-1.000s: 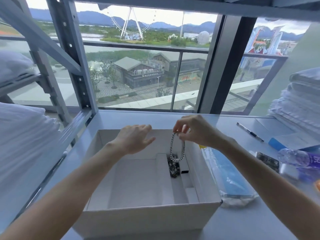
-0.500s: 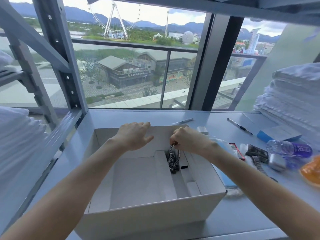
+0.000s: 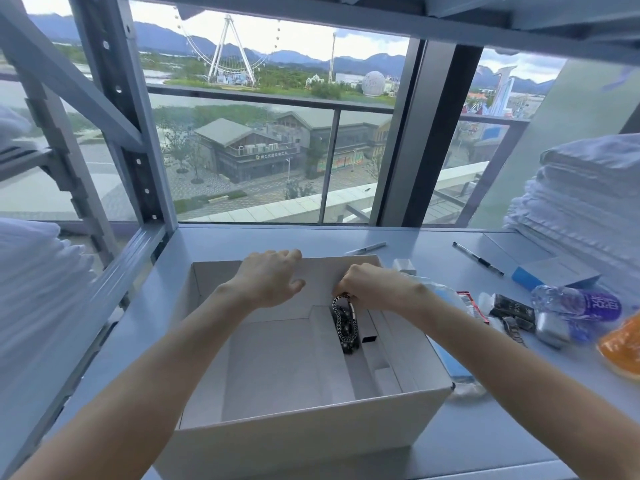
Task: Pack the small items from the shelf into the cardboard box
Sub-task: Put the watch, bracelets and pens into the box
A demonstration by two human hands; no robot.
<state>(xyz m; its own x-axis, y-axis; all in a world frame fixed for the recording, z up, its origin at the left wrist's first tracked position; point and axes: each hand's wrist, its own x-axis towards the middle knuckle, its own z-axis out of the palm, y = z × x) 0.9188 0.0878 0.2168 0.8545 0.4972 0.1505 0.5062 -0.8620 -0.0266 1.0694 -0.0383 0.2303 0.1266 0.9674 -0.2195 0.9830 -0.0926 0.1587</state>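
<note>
An open white cardboard box (image 3: 298, 434) stands on the grey shelf in front of me. My right hand (image 3: 369, 285) is inside its far right part, fingers pinched on the top of a silver chain bracelet (image 3: 343, 322). The chain's lower end rests on dark items on the box floor, beside a small black block (image 3: 369, 338). My left hand (image 3: 268, 278) hovers over the box's far wall, fingers loosely spread, holding nothing.
On the shelf to the right lie two pens (image 3: 478, 258), a blue-edged flat box (image 3: 554, 275), a purple-labelled bottle (image 3: 578, 303), dark packets (image 3: 512, 308), a silver case (image 3: 552, 329), an orange bag (image 3: 623, 348) and a plastic-wrapped blue pack (image 3: 450, 362). Folded white linens (image 3: 581, 202) are stacked far right.
My right hand has lowered the chain bracelet from above the box down into it, so its lower end now rests on the floor. The left hand stayed above the far wall.
</note>
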